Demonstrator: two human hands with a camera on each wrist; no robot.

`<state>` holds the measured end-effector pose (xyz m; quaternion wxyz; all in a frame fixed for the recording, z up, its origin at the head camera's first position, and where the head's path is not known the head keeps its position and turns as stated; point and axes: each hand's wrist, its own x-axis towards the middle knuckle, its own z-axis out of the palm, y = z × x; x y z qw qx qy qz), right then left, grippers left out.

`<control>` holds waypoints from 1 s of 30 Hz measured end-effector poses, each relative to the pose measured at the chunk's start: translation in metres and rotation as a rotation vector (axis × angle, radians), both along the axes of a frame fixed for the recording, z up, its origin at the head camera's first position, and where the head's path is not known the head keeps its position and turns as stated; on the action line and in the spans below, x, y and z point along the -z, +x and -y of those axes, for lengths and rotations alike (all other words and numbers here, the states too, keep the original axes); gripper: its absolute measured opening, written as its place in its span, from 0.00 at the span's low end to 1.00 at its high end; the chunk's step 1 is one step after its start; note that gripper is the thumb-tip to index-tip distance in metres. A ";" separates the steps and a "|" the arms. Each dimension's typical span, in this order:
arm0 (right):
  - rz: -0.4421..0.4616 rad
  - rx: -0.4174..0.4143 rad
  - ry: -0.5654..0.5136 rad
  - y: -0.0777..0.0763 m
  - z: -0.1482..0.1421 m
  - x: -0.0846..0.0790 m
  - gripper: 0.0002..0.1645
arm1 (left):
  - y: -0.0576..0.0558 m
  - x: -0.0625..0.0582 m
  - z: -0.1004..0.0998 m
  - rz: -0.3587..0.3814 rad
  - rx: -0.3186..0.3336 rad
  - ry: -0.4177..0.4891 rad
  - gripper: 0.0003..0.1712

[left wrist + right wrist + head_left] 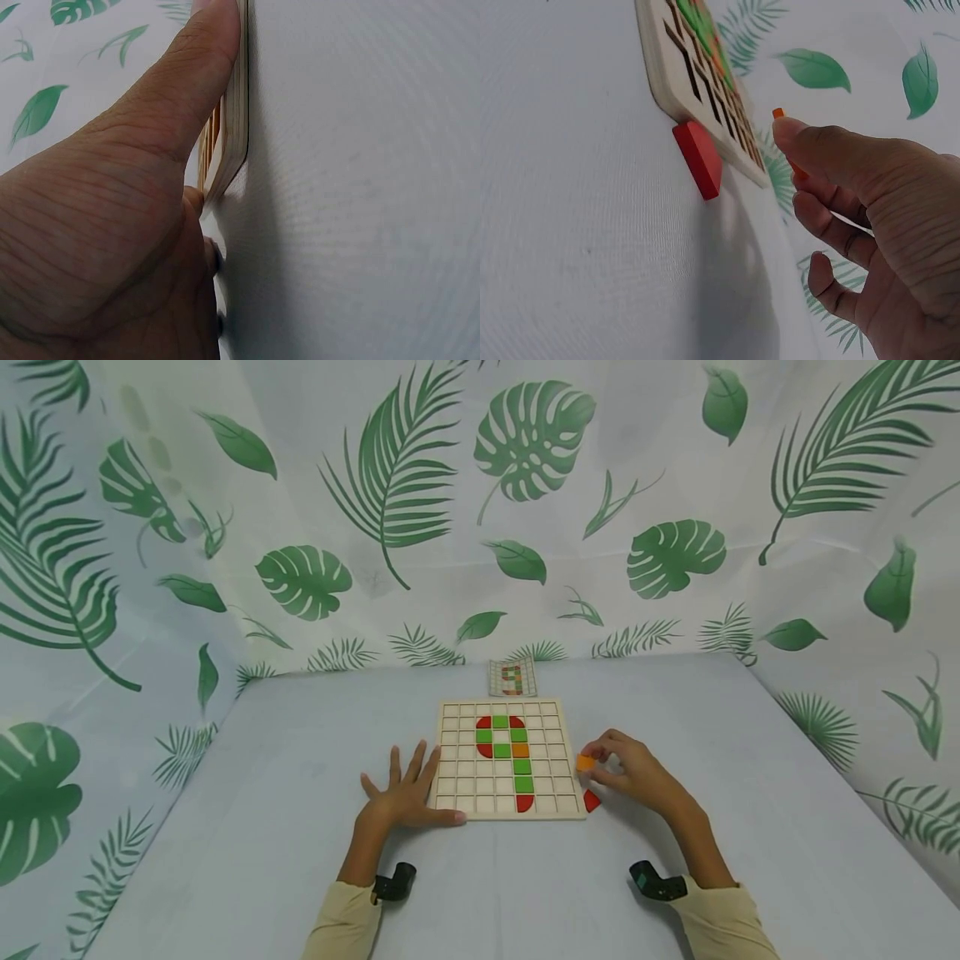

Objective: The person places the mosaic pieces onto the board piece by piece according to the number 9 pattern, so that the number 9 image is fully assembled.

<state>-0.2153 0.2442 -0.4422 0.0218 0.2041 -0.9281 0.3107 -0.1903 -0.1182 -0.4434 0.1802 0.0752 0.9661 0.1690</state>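
Note:
A square wooden grid board [465, 782] lies on the table, with green, red and orange tiles set in its cells in the shape of a nine. My left hand [405, 799] rests at the board's lower left corner, fingers spread and straight, thumb along the front edge. Just off the board's right side, my right hand [637, 771] pinches an orange square tile [586, 763] between thumb and fingertips. In the right wrist view this orange tile [778, 113] is seen edge-on, above the table. A red rounded tile [592, 801] lies beside the board's right edge, below that hand.
Behind the board lies a small pattern card [496, 681] printed with a similar coloured figure. A white cloth [300, 735] covers the table. Leaf-printed fabric [450, 602] hangs around the back and sides. Each wrist carries a black camera [657, 882].

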 end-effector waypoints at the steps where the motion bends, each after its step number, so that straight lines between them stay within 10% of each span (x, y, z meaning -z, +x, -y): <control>1: 0.002 -0.001 -0.001 0.000 0.001 0.000 0.13 | 0.000 0.000 0.000 -0.002 0.001 0.002 0.67; 30: 0.058 -0.115 -0.049 -0.003 0.035 0.000 0.13 | -0.003 0.003 0.002 0.007 -0.003 -0.004 0.67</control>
